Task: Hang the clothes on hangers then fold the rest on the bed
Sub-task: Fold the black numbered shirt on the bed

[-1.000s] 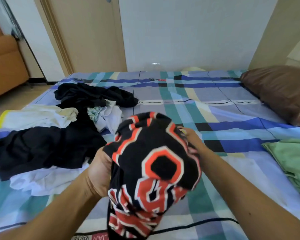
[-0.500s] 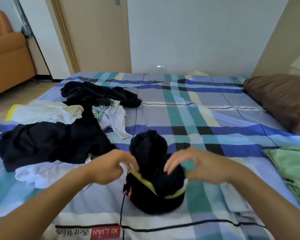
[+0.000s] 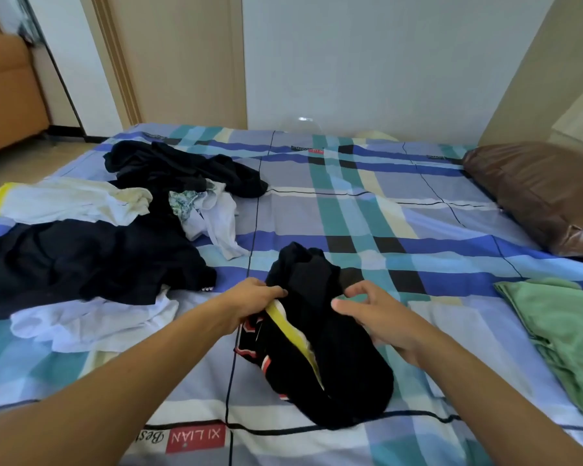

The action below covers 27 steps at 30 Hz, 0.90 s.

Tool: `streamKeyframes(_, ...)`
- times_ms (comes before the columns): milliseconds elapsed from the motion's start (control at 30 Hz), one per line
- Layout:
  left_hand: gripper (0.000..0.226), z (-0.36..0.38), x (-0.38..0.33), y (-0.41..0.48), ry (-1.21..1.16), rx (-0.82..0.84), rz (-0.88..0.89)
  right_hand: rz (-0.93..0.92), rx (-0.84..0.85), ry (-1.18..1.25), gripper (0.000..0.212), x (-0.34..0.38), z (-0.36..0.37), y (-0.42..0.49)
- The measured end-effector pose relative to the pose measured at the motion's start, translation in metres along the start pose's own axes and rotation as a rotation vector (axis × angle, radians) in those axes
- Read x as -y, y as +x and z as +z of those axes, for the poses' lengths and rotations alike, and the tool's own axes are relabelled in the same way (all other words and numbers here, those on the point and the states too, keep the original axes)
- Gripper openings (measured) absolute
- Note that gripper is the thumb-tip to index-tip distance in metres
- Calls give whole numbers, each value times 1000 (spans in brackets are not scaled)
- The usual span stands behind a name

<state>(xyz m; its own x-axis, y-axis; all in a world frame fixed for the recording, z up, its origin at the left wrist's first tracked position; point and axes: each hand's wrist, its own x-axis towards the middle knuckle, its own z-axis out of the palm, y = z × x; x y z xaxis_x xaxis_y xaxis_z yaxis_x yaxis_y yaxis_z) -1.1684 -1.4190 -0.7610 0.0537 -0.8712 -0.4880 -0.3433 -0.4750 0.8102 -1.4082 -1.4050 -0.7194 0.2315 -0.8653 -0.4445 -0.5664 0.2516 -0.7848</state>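
Note:
A black garment with a yellow band and red-and-white print lies bunched on the plaid bed sheet in front of me. My left hand pinches its yellow-edged rim at the left side. My right hand hovers at the garment's right side, fingers loosely curled and holding nothing that I can see. A heap of unfolded clothes lies to the left: black pieces, a cream shirt and white items.
A green garment lies at the right edge of the bed. A brown pillow sits at the far right. An orange sofa stands beyond the bed on the left, a door and wall behind.
The garment, held up in both hands a second ago, now lies on the bed. My right hand has come off the fabric; my left hand keeps hold of the yellow rim.

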Motion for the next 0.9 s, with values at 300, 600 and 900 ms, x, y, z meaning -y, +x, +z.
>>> streamKeyframes(300, 29, -13, -27, -45, 241, 83, 737, -463, -109, 277, 63, 17, -11, 6)
streamKeyframes(600, 14, -30, -28, -56, 50, 113, 270, -1276, -227, -885, 38, 30, 29, -26)
streamKeyframes(900, 11, -34, -39, -82, 511, -132, 674, -909, -304, -1150, 41, 11, 60, 2)
